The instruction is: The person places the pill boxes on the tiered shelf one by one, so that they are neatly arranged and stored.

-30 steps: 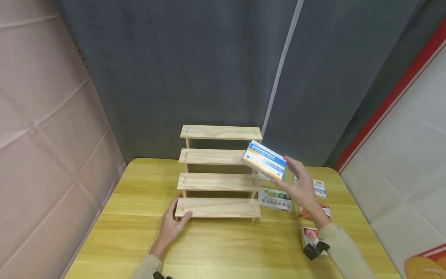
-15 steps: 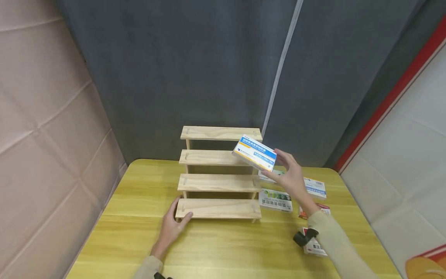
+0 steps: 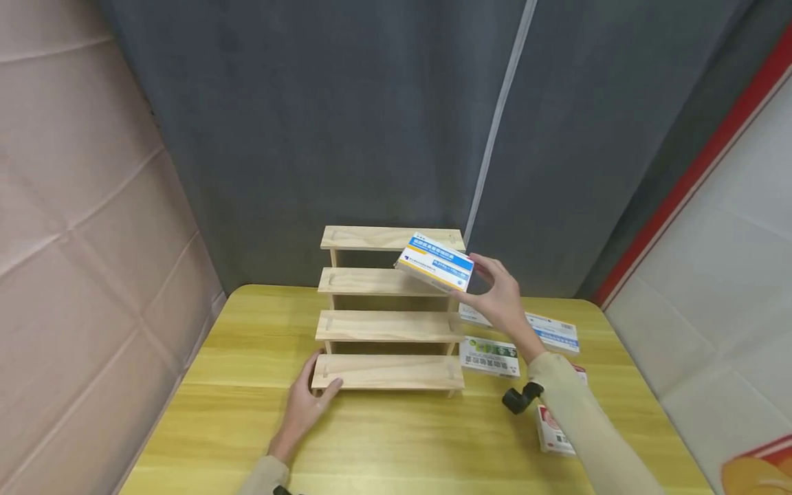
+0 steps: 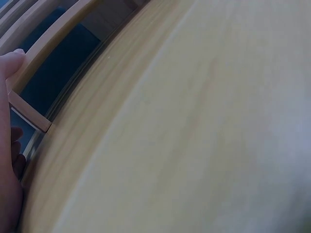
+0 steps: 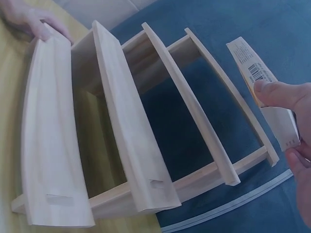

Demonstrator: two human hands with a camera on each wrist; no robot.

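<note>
A stepped wooden rack (image 3: 390,326) with several pale shelves stands on the table. My left hand (image 3: 302,405) grips the left end of its lowest shelf, thumb on the front edge; the left wrist view shows the thumb (image 4: 11,63) against the wood. My right hand (image 3: 498,295) pinches a white medicine box (image 3: 436,262) with blue and orange bands by its right end. The box is tilted and overlaps the upper two shelves in the head view. In the right wrist view, the box (image 5: 260,82) shows a barcode side and is apart from the top shelf (image 5: 228,92).
Right of the rack lie a green-and-white medicine box (image 3: 490,356), a blue-and-white box (image 3: 553,333) and a red-and-white box (image 3: 553,432), the last partly under the right sleeve (image 3: 581,412). A dark curtain (image 3: 346,124) hangs behind the table (image 3: 383,440).
My right hand has carried the medicine box left and slightly up, from beside the rack to over its upper shelves. The left hand stays on the lowest shelf.
</note>
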